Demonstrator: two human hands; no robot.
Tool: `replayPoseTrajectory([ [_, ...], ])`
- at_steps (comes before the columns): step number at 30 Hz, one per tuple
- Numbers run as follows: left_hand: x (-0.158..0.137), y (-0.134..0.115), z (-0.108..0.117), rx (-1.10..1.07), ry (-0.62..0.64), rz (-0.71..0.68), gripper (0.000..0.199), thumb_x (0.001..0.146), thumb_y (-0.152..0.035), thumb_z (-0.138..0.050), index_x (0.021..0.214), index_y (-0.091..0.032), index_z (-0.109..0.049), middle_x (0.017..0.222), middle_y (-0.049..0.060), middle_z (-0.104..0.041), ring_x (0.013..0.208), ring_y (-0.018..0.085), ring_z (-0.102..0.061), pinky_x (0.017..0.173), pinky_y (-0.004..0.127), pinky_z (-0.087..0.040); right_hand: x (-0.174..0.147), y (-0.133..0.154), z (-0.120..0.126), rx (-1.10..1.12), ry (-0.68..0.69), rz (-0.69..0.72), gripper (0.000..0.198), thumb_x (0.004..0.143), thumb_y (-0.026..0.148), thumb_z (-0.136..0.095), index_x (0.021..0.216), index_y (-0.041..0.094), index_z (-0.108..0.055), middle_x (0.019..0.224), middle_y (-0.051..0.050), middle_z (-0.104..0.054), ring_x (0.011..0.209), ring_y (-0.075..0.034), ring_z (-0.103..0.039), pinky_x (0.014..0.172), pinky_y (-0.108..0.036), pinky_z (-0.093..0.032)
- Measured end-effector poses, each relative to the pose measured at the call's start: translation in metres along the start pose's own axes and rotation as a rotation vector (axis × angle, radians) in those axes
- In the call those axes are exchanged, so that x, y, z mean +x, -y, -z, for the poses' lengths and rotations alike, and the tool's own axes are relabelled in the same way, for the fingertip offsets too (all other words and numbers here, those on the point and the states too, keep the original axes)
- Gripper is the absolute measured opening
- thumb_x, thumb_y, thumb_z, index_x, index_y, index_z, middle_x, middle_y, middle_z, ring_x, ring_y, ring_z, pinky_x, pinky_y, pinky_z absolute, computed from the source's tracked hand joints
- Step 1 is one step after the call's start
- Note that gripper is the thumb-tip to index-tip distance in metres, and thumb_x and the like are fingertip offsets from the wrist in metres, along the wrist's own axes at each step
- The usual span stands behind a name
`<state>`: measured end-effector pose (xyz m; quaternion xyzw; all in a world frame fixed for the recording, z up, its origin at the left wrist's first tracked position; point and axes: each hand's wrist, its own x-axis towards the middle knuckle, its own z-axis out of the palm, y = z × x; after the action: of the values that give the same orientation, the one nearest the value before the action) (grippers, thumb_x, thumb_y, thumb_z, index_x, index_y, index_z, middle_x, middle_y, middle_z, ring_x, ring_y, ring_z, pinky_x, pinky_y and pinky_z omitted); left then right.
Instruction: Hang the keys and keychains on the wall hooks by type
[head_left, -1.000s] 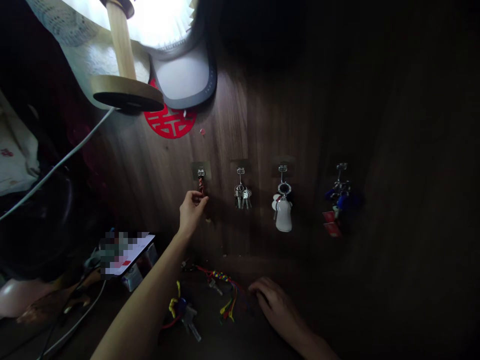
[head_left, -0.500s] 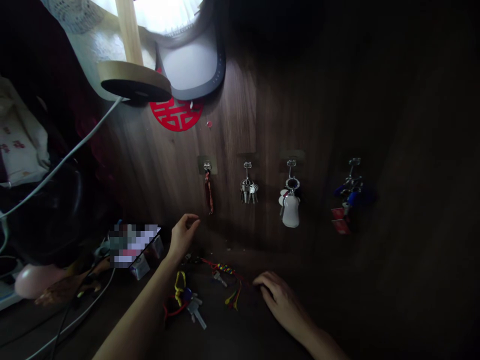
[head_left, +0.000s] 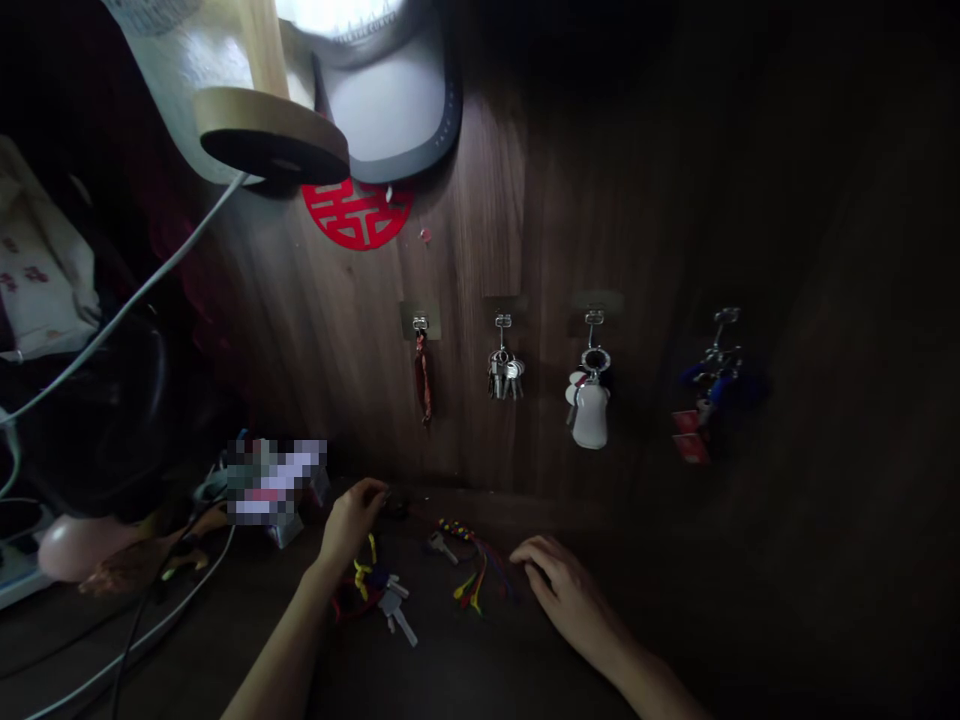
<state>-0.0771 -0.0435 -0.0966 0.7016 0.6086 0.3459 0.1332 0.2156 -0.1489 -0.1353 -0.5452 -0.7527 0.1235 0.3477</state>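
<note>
My left hand (head_left: 354,520) is low over the dark table, its fingers pressed together at the edge of a small dark object (head_left: 395,506) whose kind is hard to make out. Just below lies a bunch of keys (head_left: 396,605) with a yellow braided loop (head_left: 363,578) and a red cord (head_left: 351,603). To the right of them rests a single key (head_left: 442,547) beside a braided, multicoloured cord (head_left: 454,529) with loose tassels (head_left: 469,592). My right hand (head_left: 559,590) lies on the table right of the tassels, fingers loosely stretched, thumb apart, holding nothing.
Along the wooden wall hang a brown braided strap (head_left: 424,380), a silver key bunch (head_left: 505,377), keys with a white fob (head_left: 591,415) and keys with blue and red tags (head_left: 690,447). A round lamp base (head_left: 274,130), a cap (head_left: 394,120) and a white cable (head_left: 142,290) are at left.
My left hand has come down from below the brown strap to the small dark object on the table. My right hand has hardly moved; the view has shifted slightly.
</note>
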Motion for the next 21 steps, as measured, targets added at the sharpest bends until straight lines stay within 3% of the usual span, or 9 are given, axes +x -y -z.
replayPoseTrajectory([
  [8,-0.014,0.0,-0.002,0.23,0.107,-0.043,0.021,0.08,-0.024,-0.053,0.095,-0.021,-0.068,0.102,0.006,-0.068,0.099,0.021,-0.059,0.085,0.029,-0.041,0.0,-0.002,-0.002,-0.004,0.002,0.018,0.025,0.082,0.008,-0.04,0.084,0.023,-0.06,0.088,-0.002,-0.063,0.088,-0.018,-0.058,0.081,-0.031,-0.044],
  [12,-0.018,-0.005,-0.002,0.375,0.139,-0.082,0.022,0.081,-0.024,-0.053,0.099,-0.022,-0.067,0.106,0.007,-0.064,0.102,0.023,-0.056,0.084,0.03,-0.041,0.0,-0.001,0.0,0.008,0.0,0.023,0.025,0.081,0.008,-0.04,0.083,0.023,-0.061,0.087,-0.002,-0.063,0.086,-0.018,-0.059,0.079,-0.031,-0.045],
  [18,-0.023,-0.007,-0.004,0.376,0.128,-0.129,0.017,0.082,-0.025,-0.052,0.087,-0.019,-0.066,0.096,0.008,-0.064,0.095,0.024,-0.057,0.08,0.032,-0.042,0.0,-0.001,0.0,0.015,0.005,0.032,0.026,0.081,0.007,-0.039,0.083,0.023,-0.06,0.087,-0.003,-0.063,0.086,-0.018,-0.059,0.08,-0.032,-0.045],
  [21,-0.023,-0.006,-0.008,0.274,0.113,-0.147,0.021,0.084,-0.028,-0.046,0.081,-0.02,-0.065,0.091,0.007,-0.064,0.092,0.024,-0.057,0.079,0.032,-0.04,0.0,-0.002,-0.001,0.02,-0.005,0.039,0.027,0.08,0.006,-0.04,0.082,0.023,-0.06,0.086,-0.003,-0.063,0.086,-0.018,-0.059,0.08,-0.032,-0.045],
])
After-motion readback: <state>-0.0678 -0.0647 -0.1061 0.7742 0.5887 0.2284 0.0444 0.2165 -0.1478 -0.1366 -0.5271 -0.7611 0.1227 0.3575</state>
